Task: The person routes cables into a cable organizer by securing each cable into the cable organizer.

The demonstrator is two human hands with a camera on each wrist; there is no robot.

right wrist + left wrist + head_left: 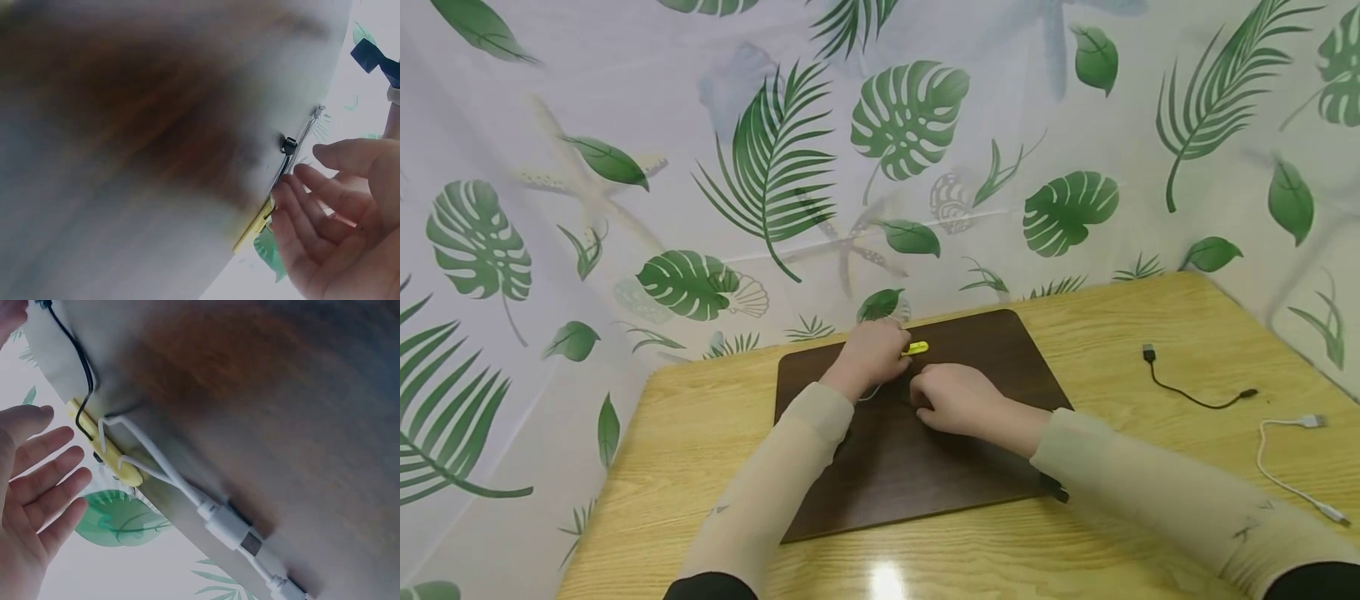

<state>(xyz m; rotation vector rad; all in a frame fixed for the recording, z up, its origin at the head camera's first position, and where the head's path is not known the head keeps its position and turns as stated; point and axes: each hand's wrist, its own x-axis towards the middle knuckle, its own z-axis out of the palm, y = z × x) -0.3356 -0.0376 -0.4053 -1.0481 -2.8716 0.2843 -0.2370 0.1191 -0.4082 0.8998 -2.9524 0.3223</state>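
Note:
A slim yellow cable holder lies near the far edge of the dark brown board. Threaded at it are a black cable and a white cable whose two plugs lie over the board. My left hand is beside the holder, its fingers extended and parted in the left wrist view. Close to the black cable, my right hand has loosely bent fingers, with a gap between thumb and index in the right wrist view. The black cable's plug shows just past those fingertips.
To the right on the wooden table lie a short black USB cable and a white USB cable. Behind the table hangs a leaf-patterned cloth, close to the board's far edge.

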